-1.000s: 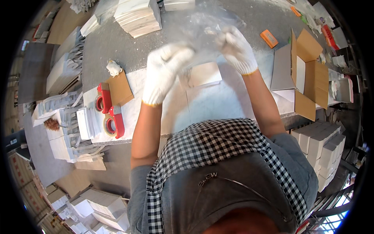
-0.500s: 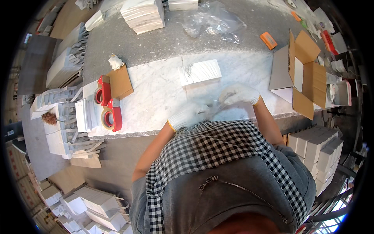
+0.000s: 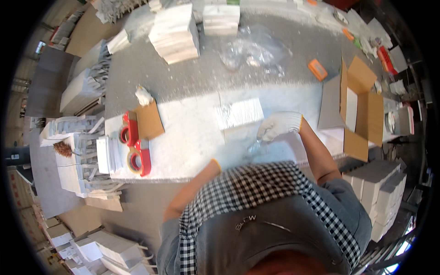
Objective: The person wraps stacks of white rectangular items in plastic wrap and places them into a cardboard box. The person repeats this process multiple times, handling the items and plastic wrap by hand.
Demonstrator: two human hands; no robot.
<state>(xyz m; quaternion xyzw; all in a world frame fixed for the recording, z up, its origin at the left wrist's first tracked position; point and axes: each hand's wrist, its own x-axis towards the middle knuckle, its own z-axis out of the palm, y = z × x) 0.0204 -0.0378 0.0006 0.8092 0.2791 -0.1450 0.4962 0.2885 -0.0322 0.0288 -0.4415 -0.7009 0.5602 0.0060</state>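
Observation:
My right hand (image 3: 279, 126), in a white knit glove, is closed with its fingertips pinched over the pale worktop. A wisp of clear plastic film (image 3: 253, 146) hangs from those fingertips. My left hand (image 3: 233, 155), also gloved in white, is smeared by motion in front of my checked apron, and its fingers cannot be made out. Just beyond both hands lies a white block with grey streaks (image 3: 240, 113), perhaps a stack of marble tiles. It sits near my right hand's knuckles, and neither hand grips it.
Two red tape dispensers (image 3: 139, 159) and a cardboard piece (image 3: 150, 120) lie at left. An open carton (image 3: 331, 107) stands at right, near an orange box-like thing (image 3: 317, 69). Farther back are crumpled clear plastic (image 3: 254, 49) and stacked white slabs (image 3: 174, 34).
The view has tilted, so the table sits lower in the picture. My left hand now blurs with motion, while my right hand has closed more tightly at the fingertips.

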